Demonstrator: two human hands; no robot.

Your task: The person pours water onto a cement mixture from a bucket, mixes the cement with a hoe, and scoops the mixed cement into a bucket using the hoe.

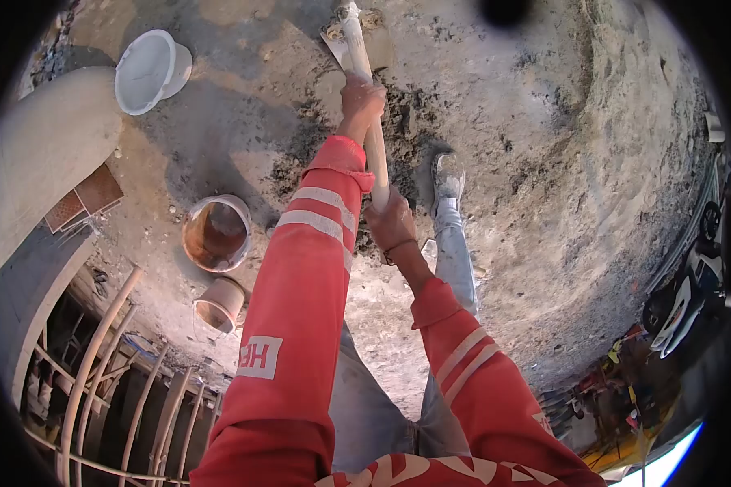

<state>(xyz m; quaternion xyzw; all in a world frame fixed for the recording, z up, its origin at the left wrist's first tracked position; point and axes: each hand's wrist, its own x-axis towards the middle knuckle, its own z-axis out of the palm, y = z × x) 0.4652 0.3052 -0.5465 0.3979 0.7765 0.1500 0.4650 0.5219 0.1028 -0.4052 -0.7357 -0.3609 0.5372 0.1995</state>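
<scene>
I hold a hoe by its long, pale wooden handle [374, 154], which runs away from me toward the top of the head view. My left hand [361, 99] is wrapped round the handle farther out. Nearer my body, my right hand [391, 221] grips the handle's lower end, with a dark band on the wrist. At the far end the metal blade [335, 47] rests on the ground beside wet grey mortar [382, 50]; part of it is hidden behind the handle. Dark crumbly mix [406, 122] lies scattered under and around the handle.
A white tub [179, 69] stands at upper left. Two dirty buckets, a larger one [240, 215] and a smaller one [234, 294], are left of my arm. Wooden poles [97, 365] rise at lower left. My shoe [448, 174] is right of the handle. A motorbike [682, 312] stands far right.
</scene>
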